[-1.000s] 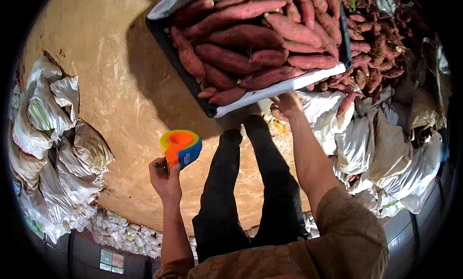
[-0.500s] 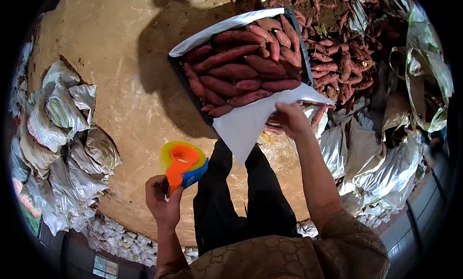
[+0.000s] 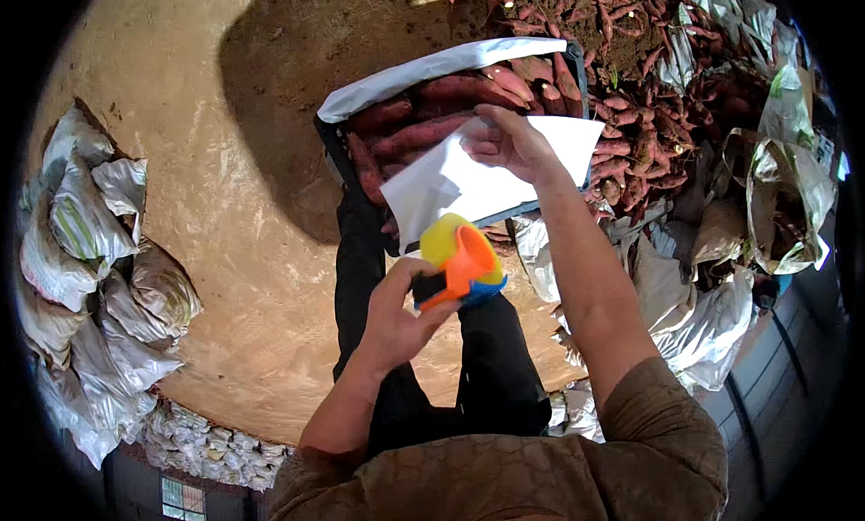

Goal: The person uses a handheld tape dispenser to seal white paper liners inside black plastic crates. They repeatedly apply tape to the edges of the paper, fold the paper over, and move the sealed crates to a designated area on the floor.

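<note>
My left hand point(image 3: 396, 314) grips an orange, yellow and blue tape dispenser point(image 3: 464, 260), held just below the near edge of a dark crate point(image 3: 338, 156). The crate is lined in white and filled with reddish sweet potatoes point(image 3: 423, 115). My right hand point(image 3: 509, 142) presses a white flap point(image 3: 450, 192) of the lining down over the potatoes at the crate's near side. The dispenser almost touches that flap. My legs in dark trousers point(image 3: 487, 377) stand under the crate.
A loose heap of sweet potatoes point(image 3: 631, 70) lies behind and right of the crate. Stuffed white sacks point(image 3: 81, 233) line the left edge, and crumpled sacks point(image 3: 784, 178) lie at the right. Bare earthen floor point(image 3: 225, 205) spreads to the left.
My left hand has risen with the tape dispenser from beside my leg up to the crate's edge. My right hand has pulled the white flap over the potatoes.
</note>
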The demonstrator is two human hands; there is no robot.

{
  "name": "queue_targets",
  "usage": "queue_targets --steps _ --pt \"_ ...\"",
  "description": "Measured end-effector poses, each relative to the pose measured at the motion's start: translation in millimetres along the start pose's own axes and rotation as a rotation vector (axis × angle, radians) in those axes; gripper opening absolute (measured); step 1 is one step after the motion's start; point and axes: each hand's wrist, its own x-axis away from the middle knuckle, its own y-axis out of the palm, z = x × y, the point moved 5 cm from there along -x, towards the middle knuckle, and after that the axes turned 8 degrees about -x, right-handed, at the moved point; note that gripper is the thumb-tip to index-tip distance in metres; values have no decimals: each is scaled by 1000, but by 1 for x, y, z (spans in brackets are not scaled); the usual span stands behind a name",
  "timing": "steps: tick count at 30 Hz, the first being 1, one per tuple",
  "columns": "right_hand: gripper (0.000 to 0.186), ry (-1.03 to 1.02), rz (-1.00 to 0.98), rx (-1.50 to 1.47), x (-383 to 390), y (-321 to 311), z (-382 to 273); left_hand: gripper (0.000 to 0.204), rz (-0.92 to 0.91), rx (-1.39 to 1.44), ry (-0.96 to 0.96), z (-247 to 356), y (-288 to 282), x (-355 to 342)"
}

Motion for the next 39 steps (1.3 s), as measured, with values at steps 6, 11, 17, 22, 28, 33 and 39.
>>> queue_targets --steps 6,11,17,22,28,33,39 --pt "42 17 124 259 13 -9 -47 31 139 500 -290 -79 -60 -79" --pt "35 -75 607 656 23 -47 -134 28 168 489 -312 -95 -106 -96" --pt "47 -528 729 1364 -40 -2 -230 28 70 596 -304 -99 -107 -104" --pt "63 43 612 1979 -117 -31 -221 33 51 537 -296 -105 -98 -107" --pt "77 240 550 1887 -177 -8 -198 30 82 513 -347 -102 -105 -107" --pt "87 170 384 1744 -195 -29 -193 33 93 560 -357 -107 -93 -105" --pt "86 332 199 2053 -234 33 -155 34 92 536 -425 -107 -100 -95"
